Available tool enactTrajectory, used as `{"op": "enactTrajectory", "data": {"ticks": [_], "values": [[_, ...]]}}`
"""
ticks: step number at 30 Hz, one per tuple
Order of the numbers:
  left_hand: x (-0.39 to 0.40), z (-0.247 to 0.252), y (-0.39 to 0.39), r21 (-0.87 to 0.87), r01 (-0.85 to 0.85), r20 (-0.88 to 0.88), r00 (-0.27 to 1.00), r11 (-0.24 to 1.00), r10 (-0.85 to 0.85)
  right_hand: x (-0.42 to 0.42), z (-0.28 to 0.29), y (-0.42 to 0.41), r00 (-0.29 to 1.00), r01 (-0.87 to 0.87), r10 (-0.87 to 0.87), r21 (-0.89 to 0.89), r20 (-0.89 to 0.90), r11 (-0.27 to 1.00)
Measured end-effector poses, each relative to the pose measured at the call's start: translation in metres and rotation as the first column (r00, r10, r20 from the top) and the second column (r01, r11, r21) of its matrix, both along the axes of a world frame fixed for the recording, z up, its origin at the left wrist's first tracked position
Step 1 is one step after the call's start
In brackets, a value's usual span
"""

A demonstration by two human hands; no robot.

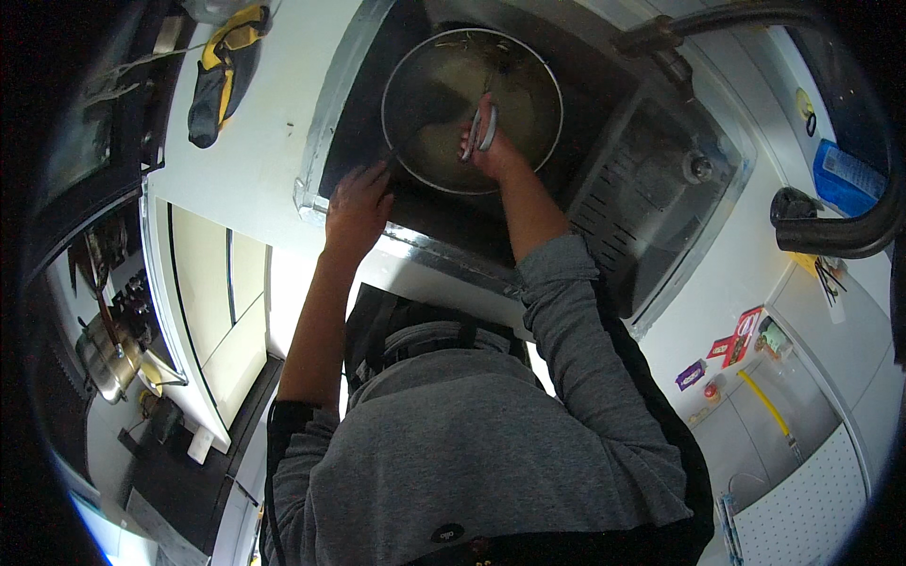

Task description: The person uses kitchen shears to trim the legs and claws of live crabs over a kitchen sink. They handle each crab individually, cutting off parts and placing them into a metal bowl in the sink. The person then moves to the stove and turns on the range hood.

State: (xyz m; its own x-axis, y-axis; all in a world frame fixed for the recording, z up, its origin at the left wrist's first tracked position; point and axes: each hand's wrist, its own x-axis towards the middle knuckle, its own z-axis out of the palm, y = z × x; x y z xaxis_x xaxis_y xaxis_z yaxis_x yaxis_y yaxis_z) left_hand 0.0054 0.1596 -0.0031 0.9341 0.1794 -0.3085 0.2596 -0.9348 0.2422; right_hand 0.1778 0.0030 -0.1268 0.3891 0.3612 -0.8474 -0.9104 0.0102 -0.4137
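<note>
A wide round basin (425, 180) with a thin pale rim sits in the dark left bowl of a sink (417, 212). Cloudy liquid (453, 145) covers its bottom, and some small debris shows at the far side. Over the basin, my right hand (488, 145) grips the looped grey handles of what looks like a pair of scissors (488, 129); its tip points away from me and is hard to make out. Back upward, my left hand (359, 206) is over the sink's front-left edge, fingertips near the basin rim. Nothing clear shows in its grasp.
A second sink bowl with a drain (699, 168) lies to the right, beneath a dark faucet (651, 42). On the left counter lies a black-and-yellow item (225, 74). A blue packet (846, 177) and a dark curved pipe (835, 237) are at far right.
</note>
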Motion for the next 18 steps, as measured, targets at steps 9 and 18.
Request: {"op": "enactTrajectory", "data": {"ticks": [9, 18], "values": [[0.004, -0.003, 0.001, -0.038, 0.009, 0.007, 1.0, 0.999, -0.008, 0.014, -0.002, -0.009, 0.995, 0.022, -0.012, 0.1, -0.098, 0.995], [0.002, -0.005, 0.001, -0.014, 0.018, 0.006, 1.0, 1.0, -0.018, -0.001, -0.006, -0.003, 0.998, 0.046, -0.043, 0.073, -0.034, 0.996]]}}
